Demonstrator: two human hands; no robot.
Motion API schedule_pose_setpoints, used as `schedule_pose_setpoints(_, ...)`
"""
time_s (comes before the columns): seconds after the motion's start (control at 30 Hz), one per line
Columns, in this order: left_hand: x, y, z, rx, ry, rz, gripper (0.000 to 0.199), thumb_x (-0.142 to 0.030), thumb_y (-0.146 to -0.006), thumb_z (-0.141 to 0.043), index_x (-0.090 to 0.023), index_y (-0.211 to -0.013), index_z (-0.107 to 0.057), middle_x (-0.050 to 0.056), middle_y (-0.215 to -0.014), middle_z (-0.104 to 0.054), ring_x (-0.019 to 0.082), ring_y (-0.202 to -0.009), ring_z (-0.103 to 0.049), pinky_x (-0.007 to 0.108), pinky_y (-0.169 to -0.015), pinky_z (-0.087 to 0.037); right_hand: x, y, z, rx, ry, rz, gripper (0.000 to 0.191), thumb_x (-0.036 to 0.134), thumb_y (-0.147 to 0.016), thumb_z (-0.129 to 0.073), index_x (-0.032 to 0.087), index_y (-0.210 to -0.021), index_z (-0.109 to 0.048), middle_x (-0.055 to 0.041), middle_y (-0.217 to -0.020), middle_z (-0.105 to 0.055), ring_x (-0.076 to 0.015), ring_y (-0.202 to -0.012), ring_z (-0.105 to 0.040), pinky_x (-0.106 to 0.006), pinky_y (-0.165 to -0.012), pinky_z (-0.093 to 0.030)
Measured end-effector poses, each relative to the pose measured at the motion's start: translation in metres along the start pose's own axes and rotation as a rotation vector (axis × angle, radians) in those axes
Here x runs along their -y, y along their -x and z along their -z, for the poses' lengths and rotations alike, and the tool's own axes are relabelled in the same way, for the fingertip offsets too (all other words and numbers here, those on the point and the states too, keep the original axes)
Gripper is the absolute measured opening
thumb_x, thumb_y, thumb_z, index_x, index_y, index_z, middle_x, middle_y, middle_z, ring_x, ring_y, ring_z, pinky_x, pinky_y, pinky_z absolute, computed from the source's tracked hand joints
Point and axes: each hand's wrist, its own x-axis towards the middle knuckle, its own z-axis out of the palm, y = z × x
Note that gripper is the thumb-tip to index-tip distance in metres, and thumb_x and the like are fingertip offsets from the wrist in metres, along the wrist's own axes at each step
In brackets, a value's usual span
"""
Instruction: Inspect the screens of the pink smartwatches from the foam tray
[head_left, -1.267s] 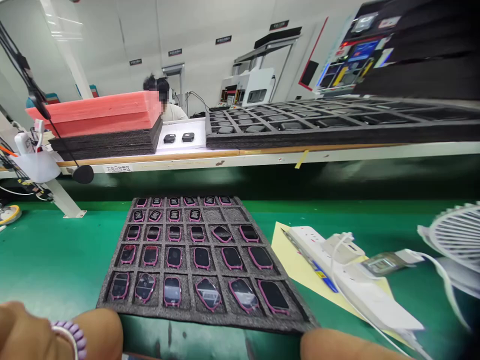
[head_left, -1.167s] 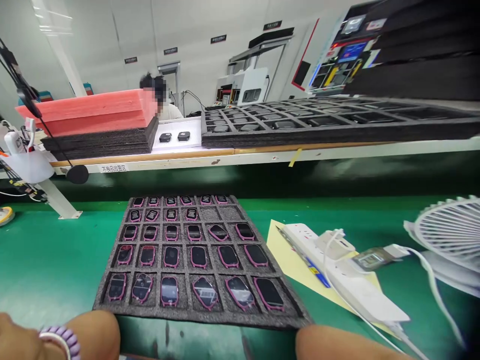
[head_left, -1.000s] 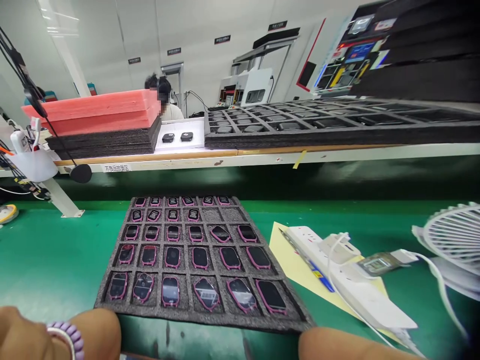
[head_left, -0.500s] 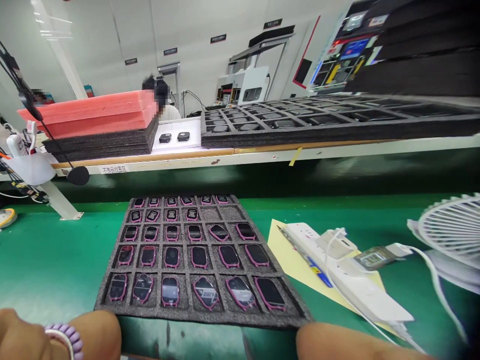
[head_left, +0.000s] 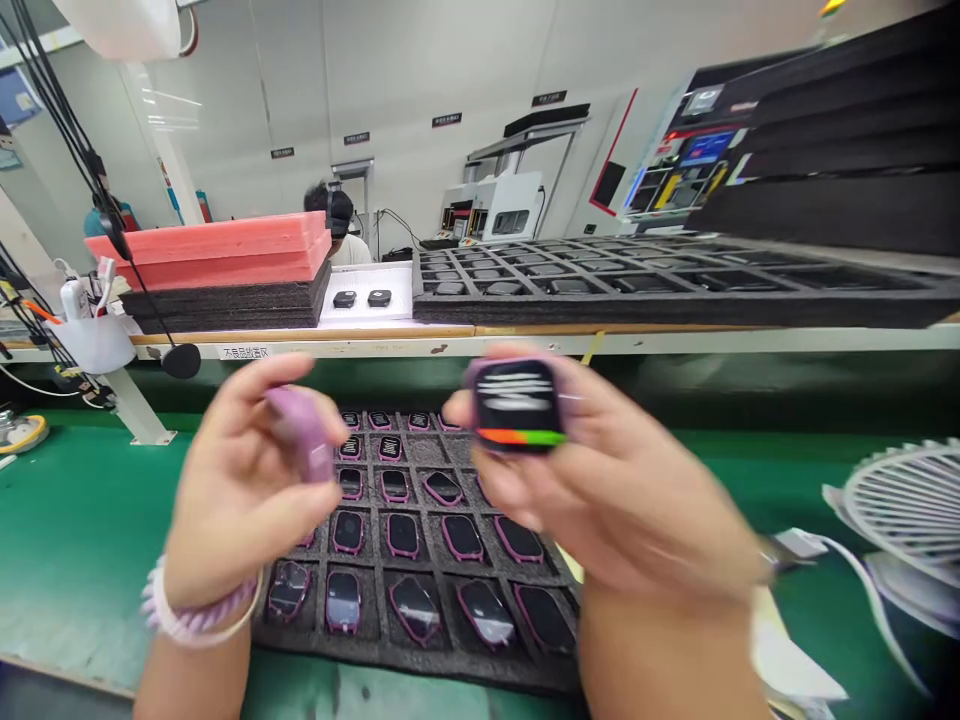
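Pinched in my left hand [head_left: 240, 490] is a purple smartwatch body [head_left: 304, 430], blurred and turned edge-on, its screen out of sight. My right hand [head_left: 622, 480] grips another purple-framed smartwatch [head_left: 517, 405] whose lit screen faces me, with white marks and an orange-green band. Both hands hover above a dark grey foam tray [head_left: 375, 640] on the green bench. Rows of purple-framed watches [head_left: 403, 535] sit in its pockets, most with dark screens; a few at the back show white marks. My hands and forearms hide the tray's left side and part of its right.
On the shelf behind stand pink foam sheets [head_left: 217, 250], a white box [head_left: 358, 312] with two black pieces, and a long black foam tray [head_left: 675, 310]. To the right are a white fan [head_left: 907, 500] and a partly hidden power strip [head_left: 802, 660]. Someone sits beyond the shelf.
Both hands have risen from the lower edge to above the tray, each now holding a watch. The camera view has shifted, so the shelf and tray appear lower and farther right.
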Motion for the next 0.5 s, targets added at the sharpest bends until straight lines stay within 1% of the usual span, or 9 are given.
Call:
schedule_pose_setpoints(0.03,0.013,-0.011,-0.004,-0.004,0.003,0.075,0.062,-0.025,-0.069,-0.089,-0.027,-0.123,-0.059,0.001,-0.088,-0.064,0.009,-0.067,-0.056,0.016,-0.055,-0.048,-0.004,-0.007,-0.002,0.044,-0.037,-0.018,0.055,0.036,-0.074,-0.091,0.029,-0.122,-0.066,-0.0088,-0.106,-0.070,-0.0183,-0.062,-0.063,-0.030,-0.049,-0.053)
schedule_pose_setpoints(0.07,0.026,-0.021,-0.007,0.007,-0.002,0.131,0.057,-0.021,-0.070,-0.086,-0.024,-0.120,-0.060,0.003,-0.097,-0.065,0.011,-0.079,-0.061,0.018,-0.065,-0.053,-0.009,-0.015,-0.002,0.091,-0.077,-0.049,0.053,0.032,-0.075,-0.090,0.028,-0.123,-0.066,-0.0082,-0.106,-0.070,-0.0182,-0.066,-0.065,-0.030,-0.055,-0.056)
schedule_pose_setpoints(0.13,0.053,-0.034,-0.010,0.045,-0.010,0.191,0.054,-0.017,-0.073,-0.080,-0.021,-0.122,-0.058,0.005,-0.107,-0.066,0.013,-0.090,-0.064,0.020,-0.078,-0.056,-0.022,-0.029,-0.001,0.125,-0.127,-0.106,0.054,0.027,-0.077,-0.087,0.027,-0.125,-0.063,-0.0073,-0.107,-0.071,-0.0192,-0.075,-0.069,-0.032,-0.067,-0.059)
schedule_pose_setpoints(0.17,0.064,-0.037,-0.011,0.062,-0.010,0.212,0.056,-0.015,-0.073,-0.077,-0.020,-0.124,-0.056,0.006,-0.110,-0.065,0.014,-0.094,-0.065,0.021,-0.081,-0.056,-0.028,-0.035,0.001,0.122,-0.129,-0.124,0.055,0.025,-0.076,-0.086,0.026,-0.126,-0.062,-0.0072,-0.108,-0.071,-0.0195,-0.079,-0.070,-0.033,-0.071,-0.059)
schedule_pose_setpoints(0.23,0.080,-0.039,-0.010,0.096,0.015,0.241,0.059,-0.013,-0.072,-0.074,-0.019,-0.127,-0.052,0.008,-0.116,-0.064,0.016,-0.100,-0.066,0.021,-0.082,-0.056,-0.039,-0.043,0.007,0.098,-0.113,-0.133,0.056,0.023,-0.075,-0.084,0.024,-0.125,-0.060,-0.0068,-0.109,-0.070,-0.0192,-0.081,-0.070,-0.032,-0.073,-0.058)
schedule_pose_setpoints(0.3,0.086,-0.038,-0.010,0.111,0.053,0.261,0.060,-0.013,-0.073,-0.071,-0.019,-0.129,-0.050,0.009,-0.118,-0.064,0.016,-0.098,-0.067,0.020,-0.077,-0.057,-0.046,-0.047,0.011,0.077,-0.078,-0.131,0.053,0.023,-0.074,-0.083,0.023,-0.122,-0.061,-0.0058,-0.105,-0.070,-0.0182,-0.079,-0.068,-0.031,-0.071,-0.057)
schedule_pose_setpoints(0.37,0.087,-0.037,-0.010,0.107,0.071,0.278,0.057,-0.014,-0.075,-0.070,-0.019,-0.128,-0.051,0.008,-0.115,-0.065,0.012,-0.084,-0.068,0.019,-0.071,-0.058,-0.050,-0.048,0.013,0.054,-0.049,-0.122,0.050,0.024,-0.074,-0.083,0.023,-0.118,-0.060,-0.0048,-0.102,-0.069,-0.0165,-0.074,-0.066,-0.030,-0.068,-0.054)
schedule_pose_setpoints(0.43,0.086,-0.037,-0.011,0.098,0.068,0.292,0.053,-0.017,-0.077,-0.070,-0.019,-0.127,-0.053,0.008,-0.113,-0.066,0.009,-0.070,-0.065,0.018,-0.064,-0.057,-0.052,-0.049,0.013,0.031,-0.035,-0.102,0.048,0.025,-0.074,-0.083,0.023,-0.117,-0.060,-0.0046,-0.103,-0.068,-0.0148,-0.070,-0.063,-0.029,-0.065,-0.052)
schedule_pose_setpoints(0.5,0.085,-0.037,-0.013,0.092,0.061,0.300,0.050,-0.018,-0.078,-0.070,-0.018,-0.125,-0.054,0.008,-0.114,-0.066,0.007,-0.065,-0.065,0.017,-0.062,-0.057,-0.053,-0.049,0.012,0.017,-0.033,-0.082,0.048,0.024,-0.073,-0.082,0.023,-0.116,-0.059,-0.0031,-0.100,-0.067,-0.0136,-0.069,-0.061,-0.028,-0.064,-0.050)
